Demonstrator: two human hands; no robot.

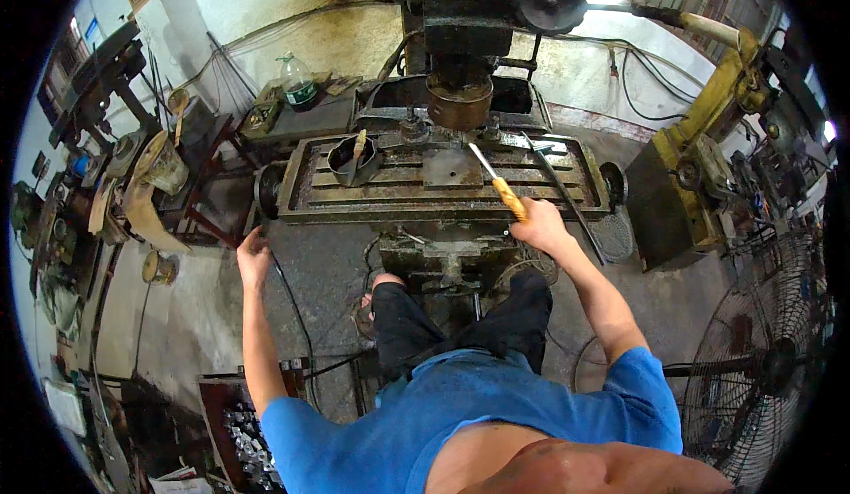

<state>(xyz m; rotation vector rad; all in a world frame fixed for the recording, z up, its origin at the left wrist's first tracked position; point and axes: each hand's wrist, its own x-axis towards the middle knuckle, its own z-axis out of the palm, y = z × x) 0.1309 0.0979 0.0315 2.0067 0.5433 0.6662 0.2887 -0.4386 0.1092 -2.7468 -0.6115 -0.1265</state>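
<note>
My right hand (538,226) is closed round the yellow handle of a slim tool (506,195) with a pale, narrow tip. The tool slants up and left over the front of the slotted machine table (381,209). My left hand (254,257) is just below the handwheel (267,191) at the table's left end. Its fingers are curled; what they hold, if anything, is hidden. A flat metal plate (452,172) lies mid-table below the round cutter head (459,103). A dark round tin (351,168) with a yellow-handled brush (359,145) stands to the left.
A long dark bar (567,200) leans across the table's right side. At far right are a yellow machine column (686,175) and a caged fan (766,361). A green-tinted plastic bottle (298,82) stands at the back left; small metal parts (251,445) fill a box at lower left.
</note>
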